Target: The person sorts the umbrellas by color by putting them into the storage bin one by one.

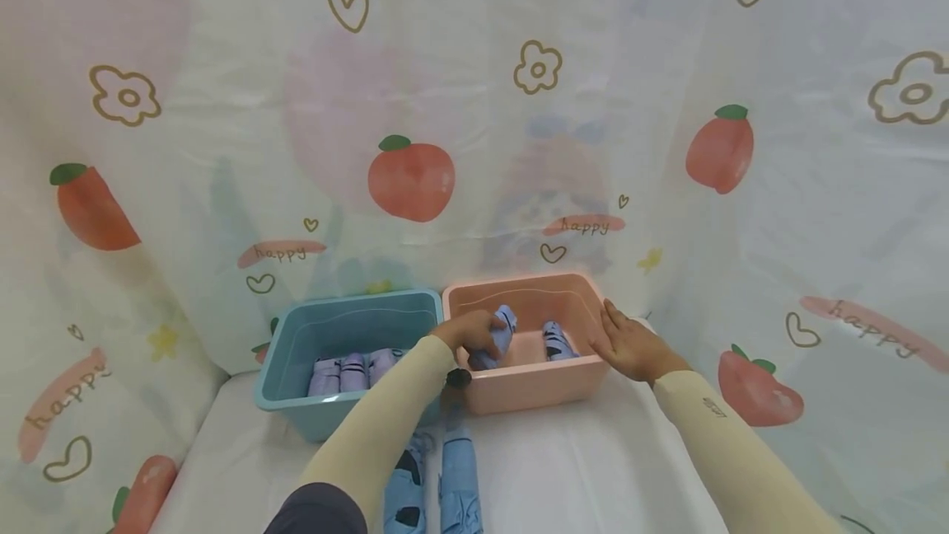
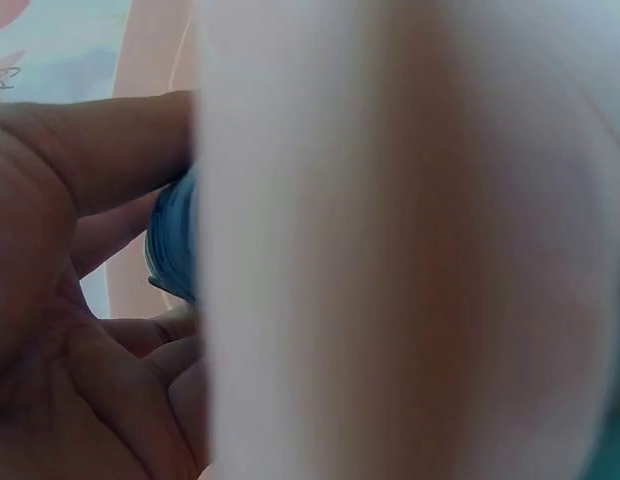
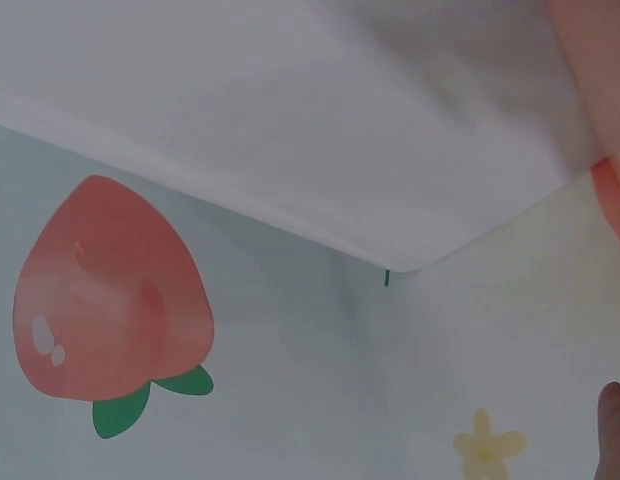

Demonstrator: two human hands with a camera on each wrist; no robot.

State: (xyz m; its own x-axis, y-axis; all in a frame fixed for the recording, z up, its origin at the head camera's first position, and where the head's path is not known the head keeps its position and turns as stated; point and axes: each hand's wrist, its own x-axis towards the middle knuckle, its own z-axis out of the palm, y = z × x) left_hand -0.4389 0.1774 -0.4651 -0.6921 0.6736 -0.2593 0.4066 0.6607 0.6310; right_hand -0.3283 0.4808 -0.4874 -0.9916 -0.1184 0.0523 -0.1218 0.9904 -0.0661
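My left hand point(image 1: 473, 333) grips a blue folded umbrella point(image 1: 506, 326) over the left side of the pink bin point(image 1: 537, 392). In the left wrist view, the umbrella's layered end point(image 2: 172, 240) shows between thumb and fingers; a pale blurred shape hides the rest. Another blue umbrella with dark markings point(image 1: 556, 341) lies on the bin's floor. My right hand point(image 1: 633, 344) rests with straight fingers against the bin's right rim. In the right wrist view only a fingertip point(image 3: 612, 430) appears at the edge.
To the left, a teal bin point(image 1: 296, 410) holds several lilac folded umbrellas point(image 1: 353, 372). Two blue umbrellas, one dark-patterned point(image 1: 405, 489) and one plainer point(image 1: 460, 480), lie on the white tabletop point(image 1: 578, 468) in front. A fruit-printed curtain point(image 1: 474, 105) stands close behind the bins.
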